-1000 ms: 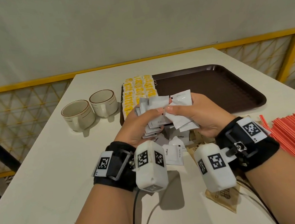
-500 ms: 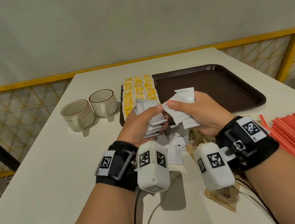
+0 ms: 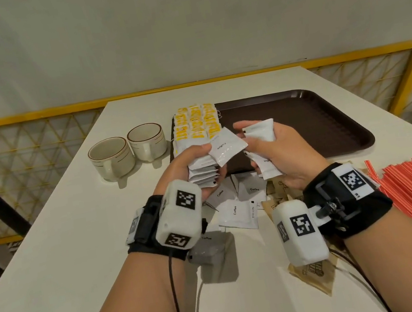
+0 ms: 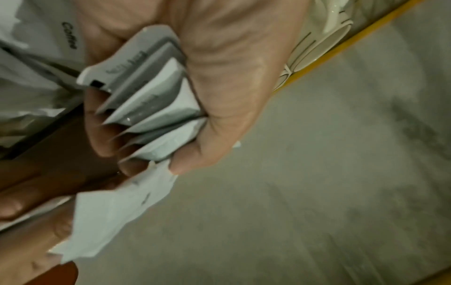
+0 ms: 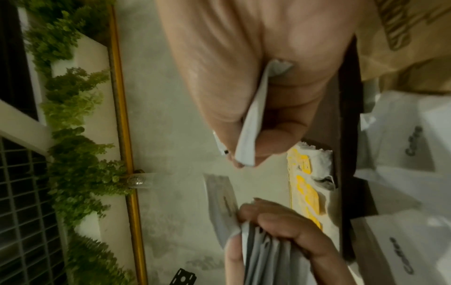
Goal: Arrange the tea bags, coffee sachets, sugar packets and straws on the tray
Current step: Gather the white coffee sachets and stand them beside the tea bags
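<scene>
Head view: coffee sachets (image 3: pixel 203 168) are being stacked, clamped in the left grip (image 3: pixel 188 170); two more are pinched in the right grip (image 3: pixel 279 154). Next, squaring, then setting on the tray (image 3: pixel 330 120) just beyond, is called for.

The right hand (image 5: pixel 256 67) pinches white coffee sachets (image 5: pixel 251 123) between thumb and fingers (image 5: pixel 275 142). Below it the left hand (image 5: pixel 288 227) grips a fanned stack of sachets (image 5: pixel 266 256). Yellow-printed tea bags (image 5: pixel 307 185) lie on the dark tray (image 5: pixel 346 115), with loose sachets (image 5: pixel 402 146) on the bench beside it.
</scene>
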Motion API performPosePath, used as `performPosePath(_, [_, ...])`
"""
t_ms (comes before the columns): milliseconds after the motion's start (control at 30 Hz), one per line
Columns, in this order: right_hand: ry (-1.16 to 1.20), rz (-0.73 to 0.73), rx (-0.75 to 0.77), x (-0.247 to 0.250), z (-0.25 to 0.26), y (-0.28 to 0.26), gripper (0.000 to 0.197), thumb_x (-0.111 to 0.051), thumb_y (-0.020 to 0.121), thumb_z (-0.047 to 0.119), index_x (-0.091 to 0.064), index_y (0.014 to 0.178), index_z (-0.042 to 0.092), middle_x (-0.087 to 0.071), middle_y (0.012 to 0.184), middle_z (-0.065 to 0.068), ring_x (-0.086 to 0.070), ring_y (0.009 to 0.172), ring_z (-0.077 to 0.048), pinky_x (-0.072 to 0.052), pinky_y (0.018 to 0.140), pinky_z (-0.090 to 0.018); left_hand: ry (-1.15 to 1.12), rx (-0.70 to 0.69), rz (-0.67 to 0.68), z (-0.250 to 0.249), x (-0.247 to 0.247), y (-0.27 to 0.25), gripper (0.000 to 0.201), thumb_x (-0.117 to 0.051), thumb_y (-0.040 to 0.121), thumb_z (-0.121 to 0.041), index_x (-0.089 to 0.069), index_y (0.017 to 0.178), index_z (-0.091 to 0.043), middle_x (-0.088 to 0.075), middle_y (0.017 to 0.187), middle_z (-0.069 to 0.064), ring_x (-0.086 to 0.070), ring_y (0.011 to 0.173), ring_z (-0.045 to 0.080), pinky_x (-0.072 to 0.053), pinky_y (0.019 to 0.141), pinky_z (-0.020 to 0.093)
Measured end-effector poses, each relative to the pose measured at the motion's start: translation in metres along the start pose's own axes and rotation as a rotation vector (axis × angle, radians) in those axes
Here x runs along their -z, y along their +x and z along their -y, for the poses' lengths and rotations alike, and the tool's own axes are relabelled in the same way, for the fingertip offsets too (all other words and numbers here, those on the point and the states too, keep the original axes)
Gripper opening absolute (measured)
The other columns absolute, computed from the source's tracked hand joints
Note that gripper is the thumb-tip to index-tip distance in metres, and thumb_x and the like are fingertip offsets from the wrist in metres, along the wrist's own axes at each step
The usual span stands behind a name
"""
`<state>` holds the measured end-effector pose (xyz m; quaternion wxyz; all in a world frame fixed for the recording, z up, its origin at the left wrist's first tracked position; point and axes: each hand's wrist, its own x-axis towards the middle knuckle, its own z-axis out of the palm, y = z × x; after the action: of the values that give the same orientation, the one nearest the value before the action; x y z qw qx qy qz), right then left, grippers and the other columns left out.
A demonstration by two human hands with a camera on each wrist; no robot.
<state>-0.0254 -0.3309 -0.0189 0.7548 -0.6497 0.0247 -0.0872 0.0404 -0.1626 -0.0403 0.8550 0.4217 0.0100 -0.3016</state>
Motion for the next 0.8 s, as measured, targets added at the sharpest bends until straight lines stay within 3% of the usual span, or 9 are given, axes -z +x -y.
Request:
performPosePath(67, [-0.019, 0.053, 0.048, -0.003, 0.001, -0.002, 0.03, -0.061, 0.089, 0.002, -0.064, 0.118, 0.012, -0.07, 0.102, -0.007, -0.062, 0.059, -0.001, -0.047, 0.05, -0.014, 0.061, 0.038, 0.015, 0.003, -0.002, -0.001, 0.031, -0.068, 0.069, -0.012, -0.063, 0.098, -0.004, -0.07, 0.088, 0.015, -0.066, 0.074, 0.023, -0.053, 0.073, 0.03])
performPosePath(167, [-0.009, 0.028, 0.068, -0.003, 0.0, 0.0, 0.028, -0.06, 0.09, 0.0, -0.062, 0.117, -0.002, -0.069, 0.091, -0.007, -0.062, 0.056, 0.0, -0.046, 0.05, -0.012, 0.097, 0.039, 0.025, 0.005, -0.004, -0.001, 0.028, -0.069, 0.069, -0.014, -0.066, 0.094, -0.002, -0.069, 0.083, 0.015, -0.066, 0.072, 0.022, -0.049, 0.083, 0.031])
performPosePath(267, [-0.015, -0.082, 0.066, -0.001, -0.003, 0.002, 0.016, -0.066, 0.087, 0.007, -0.068, 0.103, 0.008, -0.07, 0.074, 0.001, -0.061, 0.055, -0.005, -0.047, 0.049, -0.017, 0.136, -0.136, 0.019, 0.007, -0.004, 0.003, 0.027, -0.071, 0.072, -0.017, -0.066, 0.096, -0.006, -0.069, 0.076, 0.011, -0.067, 0.068, 0.019, -0.052, 0.074, 0.03])
performPosePath(333, [-0.034, -0.201, 0.086, 0.003, -0.003, 0.005, 0.009, -0.07, 0.085, 0.008, -0.067, 0.091, 0.014, -0.071, 0.073, 0.002, -0.064, 0.059, -0.008, -0.051, 0.054, -0.021, 0.204, -0.284, 0.001, 0.008, -0.007, 0.005, 0.029, -0.07, 0.08, -0.011, -0.057, 0.106, -0.007, -0.068, 0.074, 0.009, -0.067, 0.066, 0.019, -0.053, 0.065, 0.028])
performPosePath(400, [-0.034, -0.251, 0.114, 0.006, -0.003, 0.006, 0.009, -0.072, 0.083, 0.007, -0.067, 0.087, 0.015, -0.072, 0.077, -0.001, -0.067, 0.065, -0.01, -0.055, 0.061, -0.025, 0.258, -0.382, -0.031, 0.012, -0.009, 0.007, 0.036, -0.073, 0.08, -0.009, -0.054, 0.111, -0.008, -0.066, 0.082, 0.011, -0.066, 0.073, 0.021, -0.053, 0.066, 0.03])
performPosePath(567, [-0.158, -0.057, 0.12, 0.001, -0.007, 0.003, 0.011, -0.072, 0.082, 0.007, -0.069, 0.093, 0.008, -0.072, 0.092, -0.012, -0.066, 0.079, -0.016, -0.055, 0.073, -0.032, 0.299, -0.405, -0.093, 0.024, -0.018, 0.008, 0.068, -0.081, 0.068, -0.029, -0.054, 0.124, -0.001, -0.064, 0.112, 0.023, -0.065, 0.092, 0.033, -0.057, 0.07, 0.037])
performPosePath(633, [-0.204, 0.015, 0.113, -0.002, -0.007, 0.001, 0.012, -0.073, 0.082, 0.007, -0.069, 0.094, 0.006, -0.072, 0.088, -0.011, -0.066, 0.076, -0.015, -0.055, 0.069, -0.029, 0.264, -0.397, -0.098, 0.025, -0.018, 0.008, 0.068, -0.083, 0.07, -0.028, -0.054, 0.125, -0.002, -0.064, 0.115, 0.024, -0.066, 0.1, 0.035, -0.056, 0.082, 0.045])
performPosePath(700, [-0.235, 0.065, 0.092, -0.003, -0.008, 0.0, 0.012, -0.073, 0.082, 0.007, -0.07, 0.093, 0.005, -0.071, 0.082, -0.007, -0.064, 0.072, -0.012, -0.053, 0.065, -0.025, 0.238, -0.362, -0.079, 0.024, -0.021, 0.007, 0.067, -0.079, 0.07, -0.029, -0.053, 0.126, -0.003, -0.064, 0.116, 0.024, -0.067, 0.099, 0.032, -0.057, 0.077, 0.04])
performPosePath(800, [-0.244, 0.12, 0.05, -0.004, -0.008, -0.002, 0.012, -0.073, 0.081, 0.007, -0.07, 0.093, 0.004, -0.07, 0.083, -0.01, -0.064, 0.077, -0.018, -0.054, 0.072, -0.033, 0.231, -0.278, -0.012, 0.023, -0.023, 0.004, 0.071, -0.075, 0.067, -0.037, -0.053, 0.128, -0.01, -0.065, 0.118, 0.02, -0.066, 0.104, 0.034, -0.056, 0.081, 0.042])
